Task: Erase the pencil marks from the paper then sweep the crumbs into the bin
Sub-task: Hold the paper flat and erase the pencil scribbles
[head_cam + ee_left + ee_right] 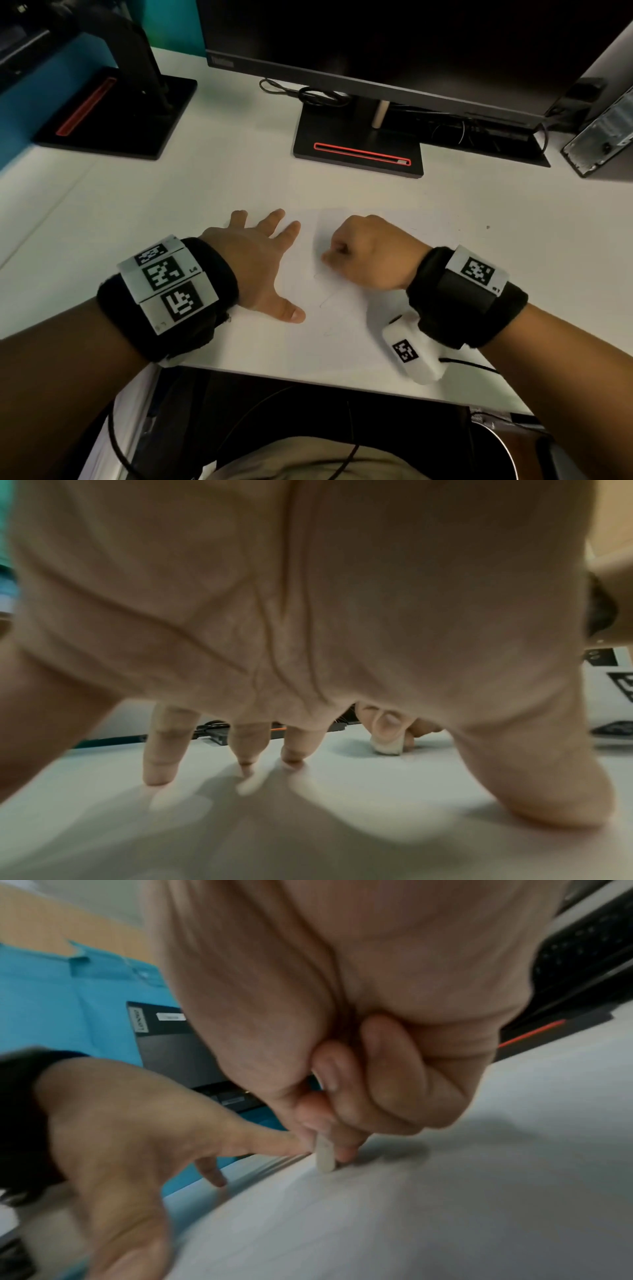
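A white sheet of paper (329,308) lies flat on the white desk (171,212), with faint pencil lines (330,295) near its middle. My left hand (260,260) presses down on the paper's left part with fingers spread and straight. My right hand (363,253) is curled into a fist and pinches a small white eraser (324,1154), whose lower end touches the paper. The same eraser (387,746) shows under the thumb in the left wrist view. From the head view the eraser is hidden by the fist.
A black monitor (394,44) on a stand with a red-trimmed base (359,150) stands behind the paper. A second stand base (113,113) is at the back left. Cables (305,90) and a small computer case (603,137) are at the back right. The desk's front edge (308,375) is close.
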Demonstrator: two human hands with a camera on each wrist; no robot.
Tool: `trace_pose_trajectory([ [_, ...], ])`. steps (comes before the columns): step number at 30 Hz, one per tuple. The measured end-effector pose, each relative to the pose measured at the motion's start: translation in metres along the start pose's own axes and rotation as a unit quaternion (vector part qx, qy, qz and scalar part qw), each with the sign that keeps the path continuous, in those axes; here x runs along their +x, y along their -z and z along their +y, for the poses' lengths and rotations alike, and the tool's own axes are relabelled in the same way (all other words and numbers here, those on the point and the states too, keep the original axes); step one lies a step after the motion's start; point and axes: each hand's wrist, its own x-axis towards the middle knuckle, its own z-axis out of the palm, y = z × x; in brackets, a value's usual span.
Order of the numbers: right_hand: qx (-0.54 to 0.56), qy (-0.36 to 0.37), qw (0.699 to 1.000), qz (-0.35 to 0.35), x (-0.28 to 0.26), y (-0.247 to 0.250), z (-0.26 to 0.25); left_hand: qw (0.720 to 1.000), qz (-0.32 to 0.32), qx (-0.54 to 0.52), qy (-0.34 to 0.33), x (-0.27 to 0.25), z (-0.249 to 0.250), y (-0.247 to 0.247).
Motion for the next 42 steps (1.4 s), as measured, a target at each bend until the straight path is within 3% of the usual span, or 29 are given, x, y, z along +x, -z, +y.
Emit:
trace_pose_trajectory([
  [5,0.02,-0.058,0.998,0.033,0.002,0.015,0.016,1.0,-0.004,-0.005,-0.001,0.0,0.001,0.001],
  [10,0.002,-0.002,1.0,-0.005,-0.004,0.001,0.002,1.0,0.0,-0.004,-0.001,0.002,0.0,-0.001],
  [14,0.036,-0.065,0.997,0.032,-0.003,0.014,0.014,1.0,0.003,-0.005,-0.004,0.001,0.0,-0.001],
  [19,0.015,0.0,1.0,-0.025,-0.011,-0.004,-0.01,1.0,0.007,-0.004,0.0,0.002,0.0,-0.002],
  [24,0.056,-0.084,0.995,0.023,-0.004,0.012,0.005,1.0,0.008,-0.008,-0.004,0.001,0.0,-0.001],
  [28,0.033,-0.031,0.999,-0.015,-0.01,-0.006,-0.015,1.0,0.01,-0.007,-0.003,0.003,0.0,-0.002],
  [33,0.066,-0.059,0.996,0.01,-0.005,0.005,-0.004,1.0,0.009,-0.011,-0.005,0.003,0.0,-0.003],
  [37,0.037,0.004,0.999,-0.035,-0.011,-0.01,-0.024,1.0,0.009,-0.013,-0.006,0.003,0.0,-0.003],
  [42,0.049,-0.028,0.998,-0.005,-0.001,0.004,-0.011,1.0,0.012,-0.013,-0.005,0.003,0.0,-0.004],
])
